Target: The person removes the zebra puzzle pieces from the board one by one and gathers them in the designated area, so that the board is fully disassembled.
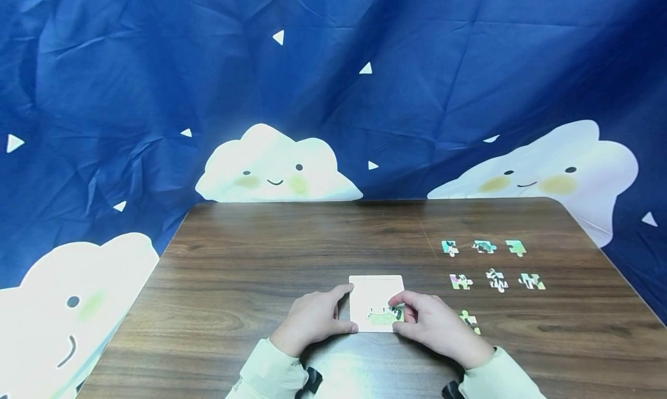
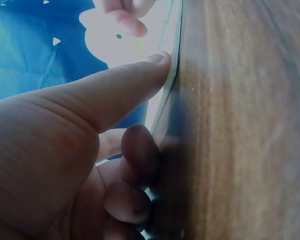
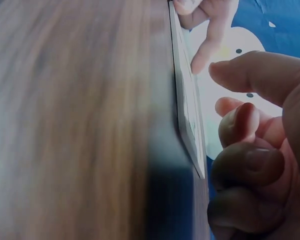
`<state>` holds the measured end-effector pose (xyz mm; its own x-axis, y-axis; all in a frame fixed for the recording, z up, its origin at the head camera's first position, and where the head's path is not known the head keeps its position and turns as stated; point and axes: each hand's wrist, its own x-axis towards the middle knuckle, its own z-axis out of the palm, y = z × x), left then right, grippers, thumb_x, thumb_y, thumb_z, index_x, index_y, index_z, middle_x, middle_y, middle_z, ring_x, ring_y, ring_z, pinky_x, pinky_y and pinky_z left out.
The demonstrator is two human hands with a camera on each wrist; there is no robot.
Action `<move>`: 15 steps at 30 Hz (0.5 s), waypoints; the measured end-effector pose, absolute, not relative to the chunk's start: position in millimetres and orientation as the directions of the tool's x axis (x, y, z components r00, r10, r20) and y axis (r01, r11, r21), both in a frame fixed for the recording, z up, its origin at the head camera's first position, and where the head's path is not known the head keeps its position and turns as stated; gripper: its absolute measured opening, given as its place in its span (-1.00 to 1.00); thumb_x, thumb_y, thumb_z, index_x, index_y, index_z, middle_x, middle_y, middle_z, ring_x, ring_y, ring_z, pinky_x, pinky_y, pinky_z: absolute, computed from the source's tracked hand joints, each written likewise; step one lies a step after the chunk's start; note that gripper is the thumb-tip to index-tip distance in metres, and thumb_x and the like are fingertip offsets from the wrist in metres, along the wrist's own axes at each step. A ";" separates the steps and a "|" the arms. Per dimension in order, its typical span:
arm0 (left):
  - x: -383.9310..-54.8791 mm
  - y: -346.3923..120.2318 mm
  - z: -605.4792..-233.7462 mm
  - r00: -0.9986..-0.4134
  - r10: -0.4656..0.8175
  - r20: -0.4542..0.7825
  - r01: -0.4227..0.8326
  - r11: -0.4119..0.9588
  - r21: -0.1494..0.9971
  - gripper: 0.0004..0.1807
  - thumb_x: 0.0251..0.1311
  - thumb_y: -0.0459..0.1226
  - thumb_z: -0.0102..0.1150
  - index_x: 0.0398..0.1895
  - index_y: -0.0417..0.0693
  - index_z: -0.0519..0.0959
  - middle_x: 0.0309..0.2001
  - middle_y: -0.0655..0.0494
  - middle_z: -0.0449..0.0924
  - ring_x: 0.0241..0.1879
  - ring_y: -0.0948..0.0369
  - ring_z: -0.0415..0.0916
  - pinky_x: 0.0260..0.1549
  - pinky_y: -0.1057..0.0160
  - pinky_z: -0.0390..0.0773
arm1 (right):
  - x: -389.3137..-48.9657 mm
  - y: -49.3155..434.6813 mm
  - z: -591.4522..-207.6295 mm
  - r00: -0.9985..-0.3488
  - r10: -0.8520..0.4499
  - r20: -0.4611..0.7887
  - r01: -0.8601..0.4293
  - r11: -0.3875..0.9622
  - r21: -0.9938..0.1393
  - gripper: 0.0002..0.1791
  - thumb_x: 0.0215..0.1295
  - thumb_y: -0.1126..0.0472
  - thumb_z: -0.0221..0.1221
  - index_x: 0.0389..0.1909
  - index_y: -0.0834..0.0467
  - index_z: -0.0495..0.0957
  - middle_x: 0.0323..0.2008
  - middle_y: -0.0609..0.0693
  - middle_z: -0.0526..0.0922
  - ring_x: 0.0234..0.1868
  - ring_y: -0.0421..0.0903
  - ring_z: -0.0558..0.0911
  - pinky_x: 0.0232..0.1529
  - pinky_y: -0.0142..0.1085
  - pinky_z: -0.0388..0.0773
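Observation:
A square white puzzle board (image 1: 370, 292) lies flat on the table, with green fitted pieces (image 1: 383, 318) along its bottom, one showing black-and-white print at the right. My left hand (image 1: 316, 319) rests at the board's left side, index fingertip by the upper corner and thumb at the lower one. In the left wrist view the straight thumb (image 2: 125, 87) touches the board's edge. Over the board's lower right is my right hand (image 1: 429, 324), index finger bent and thumb apart from it. Nothing shows between its thumb (image 3: 240, 72) and fingers in the right wrist view.
Loose jigsaw pieces lie in rows to the right, among them a green one (image 1: 516, 248) and a black-and-white one (image 1: 497, 280). Another piece (image 1: 470, 321) sits just beyond my right hand. A blue cloud-print curtain (image 1: 323, 80) hangs behind the wooden table (image 1: 234, 271).

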<state>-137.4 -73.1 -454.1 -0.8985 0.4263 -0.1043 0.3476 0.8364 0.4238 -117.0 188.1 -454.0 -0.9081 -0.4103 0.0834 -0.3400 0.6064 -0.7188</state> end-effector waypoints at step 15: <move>-138.3 -73.4 -453.7 -0.898 0.430 -0.096 0.352 0.831 0.430 -0.14 -0.06 0.17 0.46 0.37 0.18 0.45 -0.62 0.44 0.38 -0.63 0.37 0.33 -0.61 0.27 0.33 | -122.7 165.8 -450.8 -0.900 -0.435 -0.008 -0.334 0.702 -0.629 -0.61 -0.05 0.18 0.37 -0.10 0.06 0.64 -0.62 -0.32 0.35 -0.64 -0.39 0.30 -0.52 -0.40 0.31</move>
